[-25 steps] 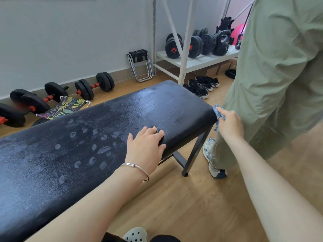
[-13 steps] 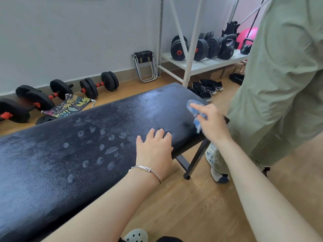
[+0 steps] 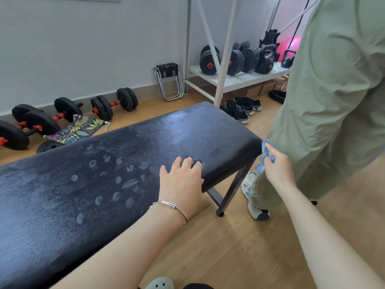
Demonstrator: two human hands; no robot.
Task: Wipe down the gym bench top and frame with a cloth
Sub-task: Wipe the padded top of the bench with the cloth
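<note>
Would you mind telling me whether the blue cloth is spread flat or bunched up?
Bunched up: the cloth hangs crumpled from the right hand at the bench end.

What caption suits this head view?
Left hand rests on black padded gym bench; right hand holds blue cloth at its end.

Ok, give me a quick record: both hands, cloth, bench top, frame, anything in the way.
left hand: rests flat on the bench top near its end
right hand: grips the blue cloth at the bench's end corner
top surface: black pad, pale smudges mid-pad
frame: black leg visible under the end
in the way: person in green trousers standing beside that end
</note>
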